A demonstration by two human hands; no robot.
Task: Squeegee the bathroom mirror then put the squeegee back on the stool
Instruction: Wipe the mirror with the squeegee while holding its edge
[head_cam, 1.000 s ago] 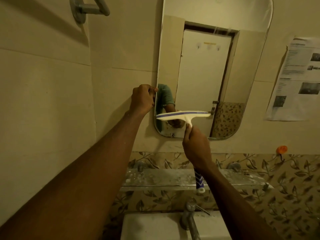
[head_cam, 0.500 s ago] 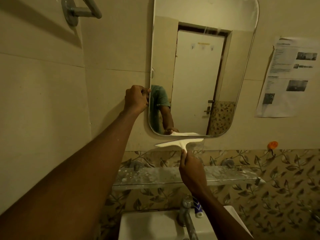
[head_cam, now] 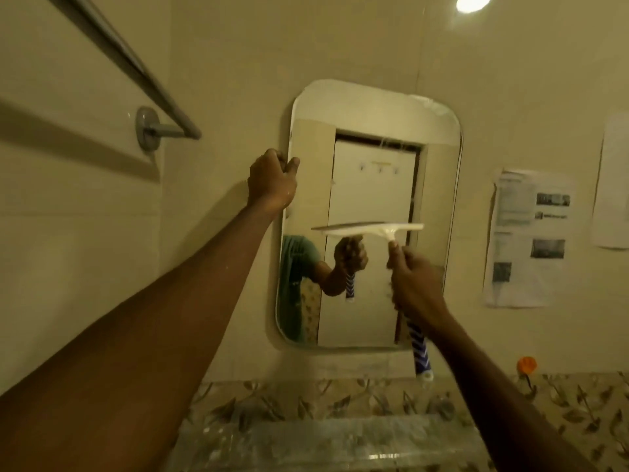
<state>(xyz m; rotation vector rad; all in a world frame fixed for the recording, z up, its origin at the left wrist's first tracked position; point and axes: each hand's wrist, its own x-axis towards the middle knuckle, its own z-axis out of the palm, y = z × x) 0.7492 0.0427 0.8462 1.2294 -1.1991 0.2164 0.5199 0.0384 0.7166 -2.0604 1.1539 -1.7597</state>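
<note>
A tall mirror [head_cam: 371,185] with rounded corners hangs on the beige tiled wall. My right hand [head_cam: 413,281] grips the handle of a squeegee [head_cam: 374,229]; its white blade lies level against the glass about halfway up, right of centre. The blue-and-white striped end of the handle sticks out below my wrist. My left hand [head_cam: 272,180] is curled around the mirror's left edge near the top. The glass reflects my arm, the squeegee and a white door. The stool is out of view.
A metal towel bar [head_cam: 149,86] runs along the left wall. Printed paper sheets [head_cam: 529,236] are stuck right of the mirror, an orange hook [head_cam: 526,364] below them. A glass shelf [head_cam: 306,441] sits under the mirror, over leaf-patterned tiles.
The squeegee went down to the mirror's bottom edge, then came back up to mid-height. My view tilted upward, so the sink and tap dropped out of sight. My left hand stayed on the edge.
</note>
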